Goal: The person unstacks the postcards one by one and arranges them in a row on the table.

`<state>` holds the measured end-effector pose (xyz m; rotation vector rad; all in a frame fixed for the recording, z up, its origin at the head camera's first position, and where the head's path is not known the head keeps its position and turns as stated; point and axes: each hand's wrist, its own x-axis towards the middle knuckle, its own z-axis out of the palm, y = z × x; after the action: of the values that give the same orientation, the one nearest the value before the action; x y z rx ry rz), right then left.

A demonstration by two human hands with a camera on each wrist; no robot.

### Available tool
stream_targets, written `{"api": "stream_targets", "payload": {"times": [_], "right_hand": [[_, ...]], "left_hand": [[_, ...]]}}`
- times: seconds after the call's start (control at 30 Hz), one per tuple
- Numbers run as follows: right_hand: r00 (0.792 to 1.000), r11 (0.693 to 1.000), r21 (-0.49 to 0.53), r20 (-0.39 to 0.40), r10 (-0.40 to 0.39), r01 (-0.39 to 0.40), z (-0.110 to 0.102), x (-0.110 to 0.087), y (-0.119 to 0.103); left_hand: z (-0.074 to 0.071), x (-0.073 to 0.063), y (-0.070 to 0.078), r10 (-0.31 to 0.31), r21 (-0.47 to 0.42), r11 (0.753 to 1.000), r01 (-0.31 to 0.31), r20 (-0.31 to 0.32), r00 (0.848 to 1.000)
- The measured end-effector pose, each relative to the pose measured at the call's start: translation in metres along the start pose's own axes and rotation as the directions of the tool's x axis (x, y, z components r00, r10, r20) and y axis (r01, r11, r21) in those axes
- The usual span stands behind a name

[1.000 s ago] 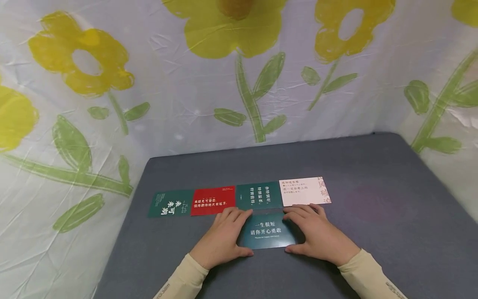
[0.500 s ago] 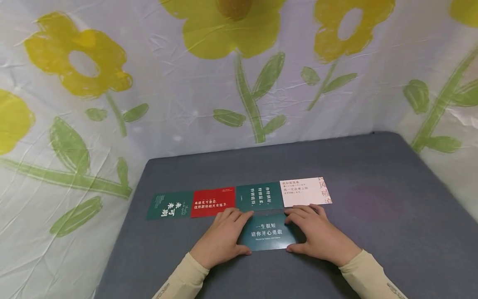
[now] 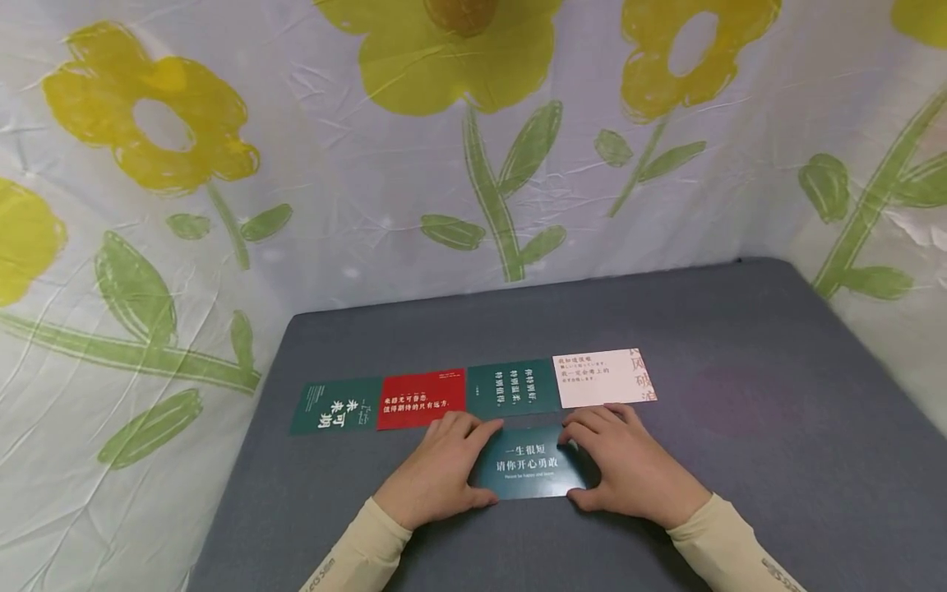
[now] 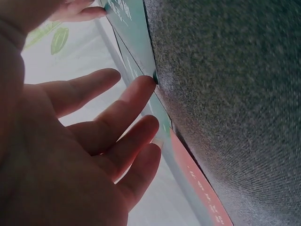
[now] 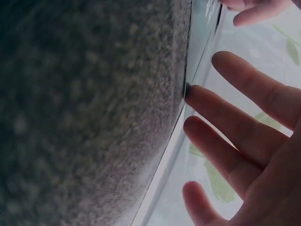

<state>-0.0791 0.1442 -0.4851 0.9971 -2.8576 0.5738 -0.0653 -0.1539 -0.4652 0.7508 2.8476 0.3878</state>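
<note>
A teal postcard (image 3: pixel 527 485) with white lettering lies on the grey cloth surface, between both hands. My left hand (image 3: pixel 438 470) spans its left end, thumb by the near edge and fingers by the far corner. At the right end, my right hand (image 3: pixel 630 462) stands the same way, fingertips overlapping the card. In the left wrist view, the fingers spread loosely and one fingertip meets a corner of the teal postcard (image 4: pixel 136 33). The right wrist view likewise shows spread fingers, one tip at the card's edge.
Behind the hands, several postcards form a row: a dark green one (image 3: pixel 336 415), a red one (image 3: pixel 423 415), another green one (image 3: pixel 510 386) with vertical lettering, and a pale pink one (image 3: pixel 602 378). A white curtain (image 3: pixel 355 181) with yellow flowers hangs behind the table (image 3: pixel 666 312).
The teal postcard sits very slightly nearer the person. My right fingers have edged a little inward over its right end; my left hand has hardly moved.
</note>
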Motion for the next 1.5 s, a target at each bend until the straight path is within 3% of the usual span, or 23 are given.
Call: {"api": "stream_targets", "payload": {"times": [0.53,0.73,1.17,1.5], "right_hand": [[1.000,0.999,-0.050,-0.015,-0.001,0.000,-0.0035,-0.0028,-0.0009],[0.999,0.998,-0.045,-0.036,-0.035,0.034,-0.0036,-0.0034,-0.0007],[0.998,1.000,-0.012,0.058,0.030,-0.029,-0.0049,0.0019,-0.0021],[0.999,1.000,0.000,0.041,0.018,-0.018,-0.0016,-0.0002,-0.0003]], "left_hand": [[0.0000,0.0037,-0.0001,0.001,-0.032,0.999,-0.001,0.009,1.000],[0.0020,0.0035,-0.0008,-0.005,-0.050,0.999,0.005,0.004,1.000],[0.0021,0.0017,0.0001,-0.039,-0.053,0.998,0.039,0.005,0.999],[0.0043,0.0013,0.0017,-0.026,-0.063,0.998,0.027,0.017,1.000]]}}
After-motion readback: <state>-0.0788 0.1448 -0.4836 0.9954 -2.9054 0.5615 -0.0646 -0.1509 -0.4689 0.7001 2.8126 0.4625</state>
